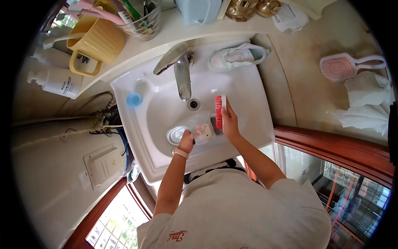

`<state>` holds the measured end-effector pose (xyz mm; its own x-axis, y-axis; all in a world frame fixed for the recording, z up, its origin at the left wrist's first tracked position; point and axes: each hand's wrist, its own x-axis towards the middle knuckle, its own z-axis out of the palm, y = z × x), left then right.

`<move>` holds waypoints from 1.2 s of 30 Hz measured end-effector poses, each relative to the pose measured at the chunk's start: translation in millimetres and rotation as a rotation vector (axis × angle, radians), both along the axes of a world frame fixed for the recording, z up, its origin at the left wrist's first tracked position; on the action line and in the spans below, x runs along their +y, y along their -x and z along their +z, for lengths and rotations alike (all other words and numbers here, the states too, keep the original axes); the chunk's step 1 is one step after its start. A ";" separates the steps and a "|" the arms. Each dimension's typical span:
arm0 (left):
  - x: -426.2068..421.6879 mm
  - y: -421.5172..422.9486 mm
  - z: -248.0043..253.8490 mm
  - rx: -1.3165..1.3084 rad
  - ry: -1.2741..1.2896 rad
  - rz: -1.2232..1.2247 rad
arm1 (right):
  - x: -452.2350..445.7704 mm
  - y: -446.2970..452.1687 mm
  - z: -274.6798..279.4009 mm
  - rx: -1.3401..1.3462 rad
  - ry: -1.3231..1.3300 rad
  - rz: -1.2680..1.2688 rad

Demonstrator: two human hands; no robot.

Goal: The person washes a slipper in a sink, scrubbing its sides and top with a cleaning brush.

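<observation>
Over the white sink basin (244,112), my left hand (186,142) is closed on a clear plastic cup (203,132) with a coloured cartoon print. The cup lies tilted on its side, its round base toward the left. My right hand (230,122) grips a scrub brush (219,112) by its pale back, with the red bristles facing the cup. Bristles and cup are very close; whether they touch I cannot tell. A light blue cap (134,100) rests on the sink's left ledge. At the back right corner sits a white shoe (238,57).
The chrome faucet (181,72) reaches over the drain (193,104). A shelf behind holds a yellow mug (97,41), a glass with toothbrushes (143,25) and a blue container (199,10). On the right counter lie a hairbrush (338,68) and crumpled tissues (367,101).
</observation>
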<state>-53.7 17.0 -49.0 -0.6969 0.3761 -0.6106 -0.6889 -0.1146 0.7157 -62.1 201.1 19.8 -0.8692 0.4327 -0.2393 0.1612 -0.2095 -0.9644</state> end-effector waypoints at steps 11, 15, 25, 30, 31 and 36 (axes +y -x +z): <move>13.0 -3.3 3.7 -0.300 -0.281 0.147 | -4.3 -50.7 1.4 -0.168 -0.711 0.475; 7.6 -12.8 -13.0 -0.237 -0.065 -0.125 | -4.3 -26.7 12.3 -0.331 -0.729 0.423; 2.9 0.6 10.8 -0.060 -0.123 -0.092 | 13.4 -14.0 5.4 -0.411 -0.873 0.575; -7.5 -4.8 -2.8 -0.002 0.045 -0.200 | 0.0 -22.1 16.1 0.187 -1.304 0.923; -6.6 -10.0 -13.7 -0.006 0.045 -0.204 | 11.2 -8.7 8.9 -0.060 -1.274 0.835; -8.2 -9.4 -16.8 -0.012 -0.094 -0.029 | -13.2 -33.3 -2.5 0.256 -1.299 0.831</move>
<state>-44.3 8.8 -65.9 -0.6775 0.4525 -0.5798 -0.7015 -0.1608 0.6943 -28.9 187.9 17.3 -0.9178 -0.3867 0.0896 -0.3863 0.8182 -0.4258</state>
